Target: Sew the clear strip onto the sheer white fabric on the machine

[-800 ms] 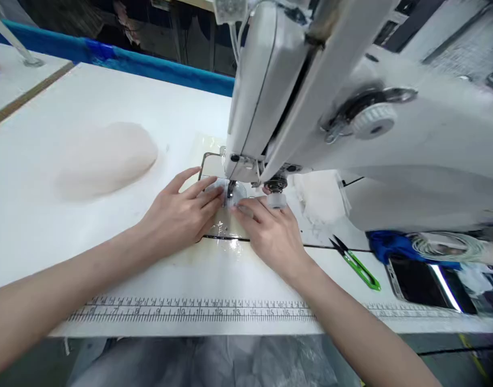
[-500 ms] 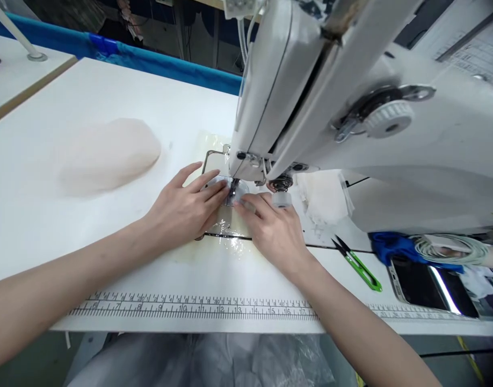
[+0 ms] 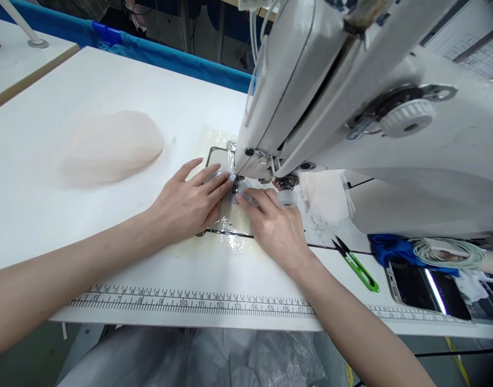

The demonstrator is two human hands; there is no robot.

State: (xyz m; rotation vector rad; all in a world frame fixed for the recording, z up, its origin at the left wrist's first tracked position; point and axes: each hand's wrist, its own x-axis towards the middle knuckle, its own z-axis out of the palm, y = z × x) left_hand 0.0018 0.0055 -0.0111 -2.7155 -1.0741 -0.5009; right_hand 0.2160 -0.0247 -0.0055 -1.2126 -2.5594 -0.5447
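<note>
At the needle area of a white sewing machine point(image 3: 295, 80), both of my hands rest on the bed. My left hand point(image 3: 192, 201) lies palm down with its fingers apart, fingertips beside the presser foot point(image 3: 239, 183). From the other side, my right hand point(image 3: 276, 226) is closed, thumb and forefinger tips together at the right of the foot. A small clear, pale piece shows by these fingertips, but I cannot make out what they hold. Shiny clear film covers the metal-edged needle plate point(image 3: 232, 217) beneath my hands.
A pale, sheer fabric piece point(image 3: 117, 148) lies on the table at left. White fabric pieces point(image 3: 327, 196) sit under the machine arm. Green thread snips point(image 3: 357, 263), a phone point(image 3: 427, 290) and a blue cloth point(image 3: 385, 250) lie at right. A printed ruler point(image 3: 182, 303) runs along the front edge.
My view has shifted slightly, so the machine sits a little further right in the picture. Both hands keep nearly the same place and pose by the presser foot.
</note>
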